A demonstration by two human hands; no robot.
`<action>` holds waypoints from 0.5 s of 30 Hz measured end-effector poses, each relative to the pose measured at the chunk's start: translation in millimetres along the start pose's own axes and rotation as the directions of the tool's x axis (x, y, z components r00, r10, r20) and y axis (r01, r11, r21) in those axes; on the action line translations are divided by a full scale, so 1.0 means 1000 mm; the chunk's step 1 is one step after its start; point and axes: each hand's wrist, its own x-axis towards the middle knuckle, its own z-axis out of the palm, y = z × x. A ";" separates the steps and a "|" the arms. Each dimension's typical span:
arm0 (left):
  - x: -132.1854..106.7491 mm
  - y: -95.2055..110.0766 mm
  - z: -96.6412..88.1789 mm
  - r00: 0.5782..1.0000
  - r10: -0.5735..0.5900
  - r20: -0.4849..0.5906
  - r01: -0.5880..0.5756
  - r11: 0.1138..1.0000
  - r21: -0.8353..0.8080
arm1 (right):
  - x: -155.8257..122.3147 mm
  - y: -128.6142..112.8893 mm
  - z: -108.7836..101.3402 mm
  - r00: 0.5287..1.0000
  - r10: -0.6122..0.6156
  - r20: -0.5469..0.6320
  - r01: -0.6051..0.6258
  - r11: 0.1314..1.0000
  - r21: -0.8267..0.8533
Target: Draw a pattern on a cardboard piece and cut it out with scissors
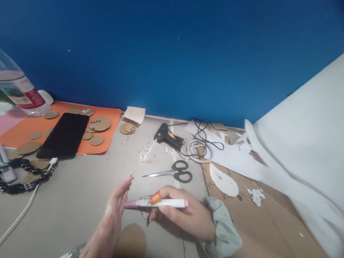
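My right hand (190, 216), with a pale green scrunchie (223, 230) around its wrist, grips a white marker (169, 203) with pink ends between thumb and fingers. An orange band or piece (155, 197) shows at its index fingertip; I cannot tell which. My left hand (112, 215) is upright and edge-on, fingers stretched out, its palm facing the marker's darker pink end. Whether palm and marker touch is unclear. Below the marker lies an oval cardboard piece (131, 243), partly behind the left hand. Scissors (174, 172) with black handles rest just beyond both hands.
A black glue gun (168, 136) with a cord lies beyond the scissors. To the left are a phone (64, 136), a beaded bracelet (15, 188), cardboard discs (101, 124), orange paper (107, 140) and a plastic bottle (17, 89). On the right, white cutouts (224, 181) lie on cardboard (271, 228).
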 end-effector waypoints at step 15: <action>0.000 0.029 0.003 0.982 -0.158 0.104 0.177 0.962 -0.208 | -0.003 0.004 0.013 1.000 0.024 0.018 -0.030 0.765 0.643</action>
